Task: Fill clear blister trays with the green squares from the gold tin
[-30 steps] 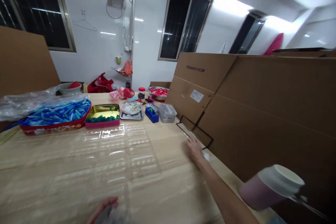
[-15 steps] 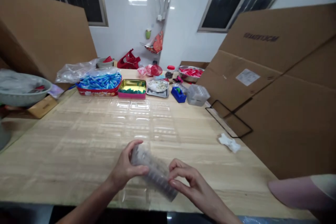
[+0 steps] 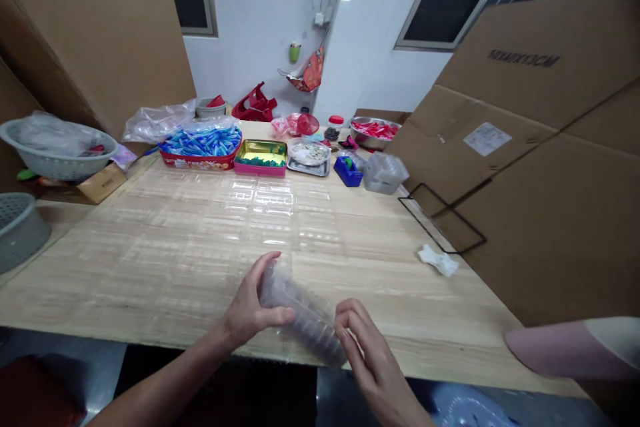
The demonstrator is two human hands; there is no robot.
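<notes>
A stack of clear plastic trays (image 3: 305,317), nested and slightly blurred, is held tilted above the table's near edge. My left hand (image 3: 257,303) grips its left end, thumb on the near side and fingers round the far side. At the other end, my right hand (image 3: 367,347) has its fingertips pinched together on the stack's edge; exactly how many layers they hold is hidden. Just beyond the hands, rows of single clear trays (image 3: 273,197) lie flat on the wooden table (image 3: 380,240), covering its left and middle part.
Along the back stand a red tin of blue pieces (image 3: 200,147), a pink-sided tin with green pieces (image 3: 260,160), a blue tape dispenser (image 3: 349,172) and a clear container (image 3: 385,173). Cardboard (image 3: 560,180) rises at right beside a black wire frame (image 3: 445,220). Grey baskets (image 3: 23,233) stand left.
The view has shifted, showing more of the floor at the front. Both hands still hold the tray stack, and my right fingers have moved slightly along its right end.
</notes>
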